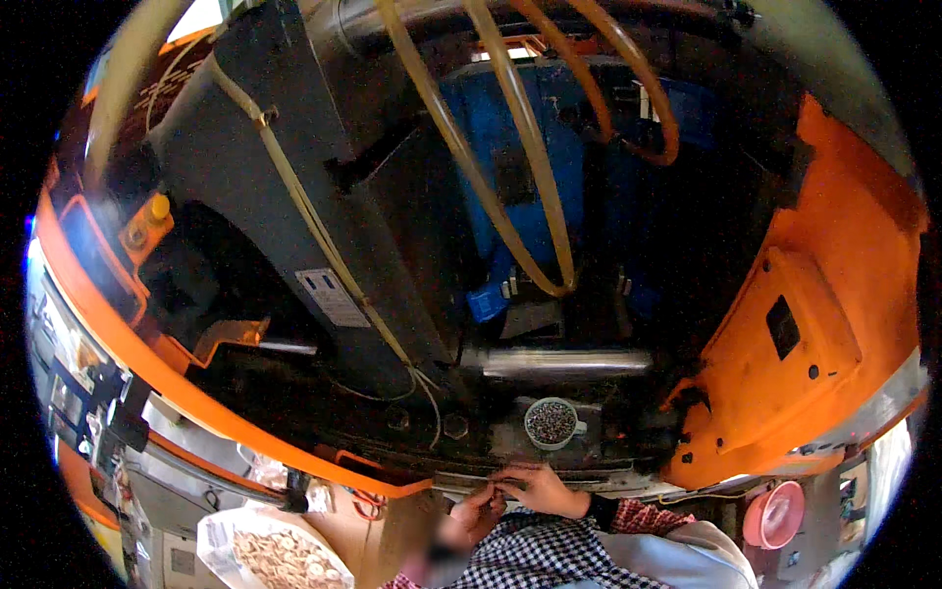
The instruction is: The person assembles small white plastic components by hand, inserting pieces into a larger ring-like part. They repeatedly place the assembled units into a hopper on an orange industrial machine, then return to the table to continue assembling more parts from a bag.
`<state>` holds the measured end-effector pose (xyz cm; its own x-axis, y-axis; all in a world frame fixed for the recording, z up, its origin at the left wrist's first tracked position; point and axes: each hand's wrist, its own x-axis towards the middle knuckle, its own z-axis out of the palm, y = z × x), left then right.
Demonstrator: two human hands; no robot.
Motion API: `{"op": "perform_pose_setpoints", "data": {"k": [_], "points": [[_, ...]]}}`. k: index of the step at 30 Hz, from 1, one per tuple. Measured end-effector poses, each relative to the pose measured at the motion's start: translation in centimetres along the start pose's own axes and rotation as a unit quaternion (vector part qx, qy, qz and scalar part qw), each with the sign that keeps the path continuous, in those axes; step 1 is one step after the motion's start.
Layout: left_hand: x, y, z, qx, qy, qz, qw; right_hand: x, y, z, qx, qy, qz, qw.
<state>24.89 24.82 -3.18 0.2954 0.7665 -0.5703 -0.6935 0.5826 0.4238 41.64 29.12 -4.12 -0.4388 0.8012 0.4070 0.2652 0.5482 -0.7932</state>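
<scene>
My left hand [476, 515] and my right hand [545, 491] meet at the front edge of a dark machine. Their fingertips come together in a pinch. Whatever they hold, if anything, is too small to make out. Just beyond them, on a metal plate inside the machine, stands a white cup [555, 447] with a handle on its right. It is filled with small dark, shiny pieces [551, 422]. Neither hand touches the cup. Below the hands is a black-and-white checked cloth [525, 550] on my body, with red checked cuffs at the wrists.
A horizontal shiny metal bar [569, 363] lies behind the cup, with looping yellowish hoses [535, 167] above. An orange guard [294, 456] curves along the left; an orange panel [795, 324] stands right. A white sack [218, 535] holds round tan pieces. A pink basin [752, 525] sits right.
</scene>
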Motion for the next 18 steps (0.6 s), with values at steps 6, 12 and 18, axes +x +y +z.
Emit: {"op": "perform_pose_setpoints", "data": {"k": [6,12,18], "points": [[-2.4,1.2,-0.2,0.105,0.053,0.012,0.993,0.7,-0.8,0.8,0.009,-0.073,0.013,0.997],[-2.2,0.4,-3.8,0.268,0.045,0.104,0.957,0.7,-1.2,1.5,-0.036,-0.113,0.003,0.993],[-2.0,0.8,-3.6,0.197,0.087,0.035,0.976,0.5,-1.2,1.8,-0.085,-0.094,-0.048,0.991]]}}
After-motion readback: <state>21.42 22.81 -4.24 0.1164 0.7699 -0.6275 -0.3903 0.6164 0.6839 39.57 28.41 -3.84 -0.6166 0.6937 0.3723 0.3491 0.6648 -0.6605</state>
